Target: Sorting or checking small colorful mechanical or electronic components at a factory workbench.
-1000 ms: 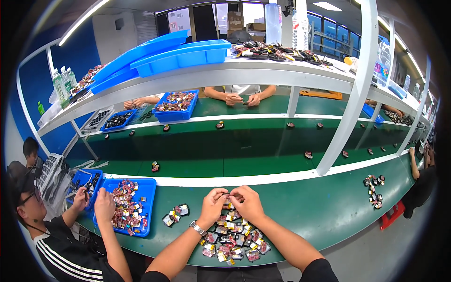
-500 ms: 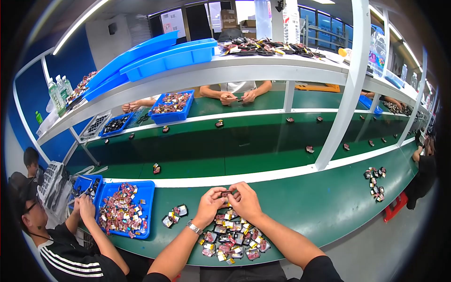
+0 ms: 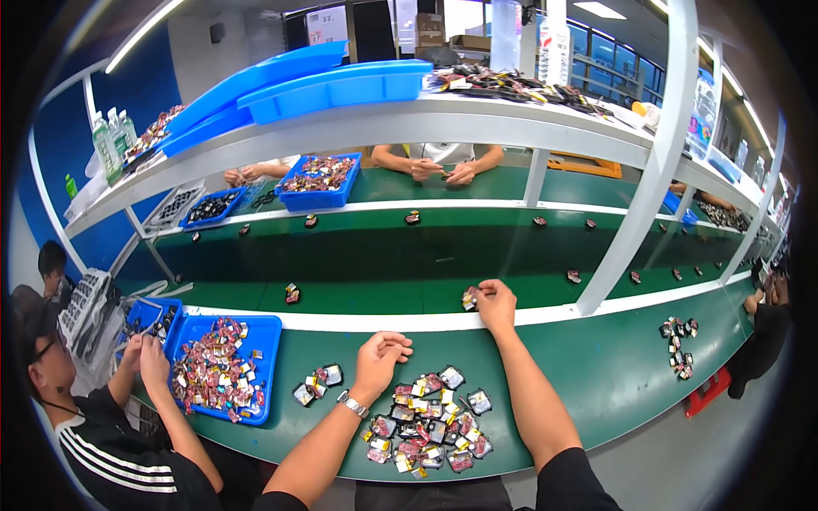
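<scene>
Between the thumb and fingers of my right hand (image 3: 498, 305) is a small electronic assembly (image 3: 469, 297), at the white rail along the belt's near edge. It looks silvery, with a bit of red and yellow. My left hand (image 3: 382, 361) is loosely curled over the green bench with nothing visible in it; a metal watch circles that wrist. Right of that wrist lies a pile of similar assemblies (image 3: 429, 426), black shells with red boards and silver, yellow-edged cells. A small group of them (image 3: 317, 385) sits left of my left forearm.
A blue tray (image 3: 277, 366) full of red-board parts stands at left, beside a seated co-worker (image 3: 111, 451). Spaced assemblies lie on the green belt (image 3: 375, 285) beyond the white rail (image 3: 358, 323). A white post (image 3: 635, 183) rises at right. An overhead shelf (image 3: 358, 124) carries blue trays.
My hands were together over the pile; the right has moved forward and right to the rail with an assembly, and the left has stayed back, apart. My view has shifted slightly.
</scene>
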